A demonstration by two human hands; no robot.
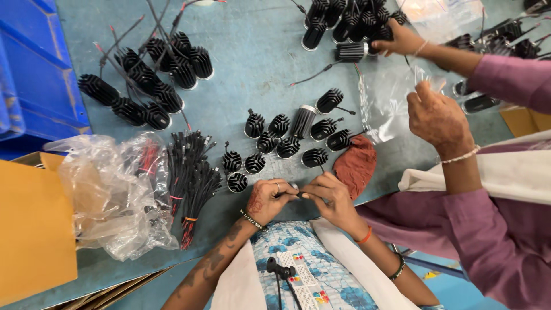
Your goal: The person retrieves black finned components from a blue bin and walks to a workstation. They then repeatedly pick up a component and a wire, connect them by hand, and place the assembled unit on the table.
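Observation:
My left hand (pixel 265 201) and my right hand (pixel 328 198) meet at the near edge of the blue-grey table (pixel 258 86). Together they pinch a small dark part (pixel 297 194), perhaps a connector; most of it is hidden by my fingers. Just beyond my hands lies a cluster of black finned heat-sink housings (pixel 287 140). A bundle of black wires with red ends (pixel 192 178) lies to the left of my left hand.
A co-worker's hands on the right hold a clear plastic bag (pixel 390 97) and reach a far pile of housings (pixel 344 23). More wired housings (pixel 149 80) lie far left. Crumpled plastic bags (pixel 115 189), a cardboard box (pixel 34 229), a blue bin (pixel 34 74) and a rust-red cloth (pixel 356 163) surround the work area.

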